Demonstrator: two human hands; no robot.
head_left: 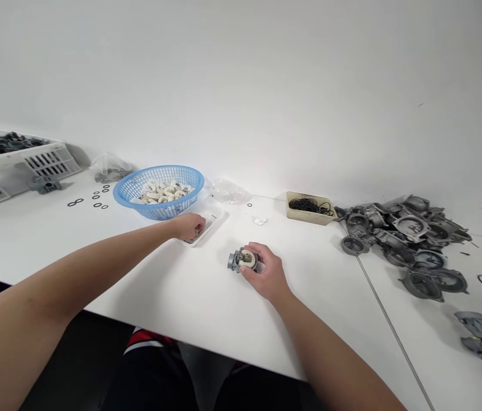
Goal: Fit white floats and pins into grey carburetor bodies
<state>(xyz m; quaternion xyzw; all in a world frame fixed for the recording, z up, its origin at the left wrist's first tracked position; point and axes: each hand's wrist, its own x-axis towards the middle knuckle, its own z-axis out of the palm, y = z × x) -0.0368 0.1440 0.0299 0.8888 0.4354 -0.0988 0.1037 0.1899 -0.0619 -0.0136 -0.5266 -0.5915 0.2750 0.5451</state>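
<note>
right hand (264,273) grasping a carburetor body (234,261) from above, fingers wrapped over it, white ring (247,258) on top. body sits on the table (172,297) near mid-table, low and steady under the palm, ring side up, which is a sound hold for working on it. left hand (189,226) curled, fingertips down at a white tray (214,221); cannot tell if it pinches anything, fingers hide it. tray lies just in front of a blue basket (158,171) full of more white rings (161,192), toward the back edge. open room: bare table between both hands and the front edge (223,342). right of the body, a tub of black o-rings (309,208) at the back edge, then a pile of metal castings (403,228) running across a table seam (388,319). back left corner: white crate (13,165), loose o-rings (95,200) beside it.
</note>
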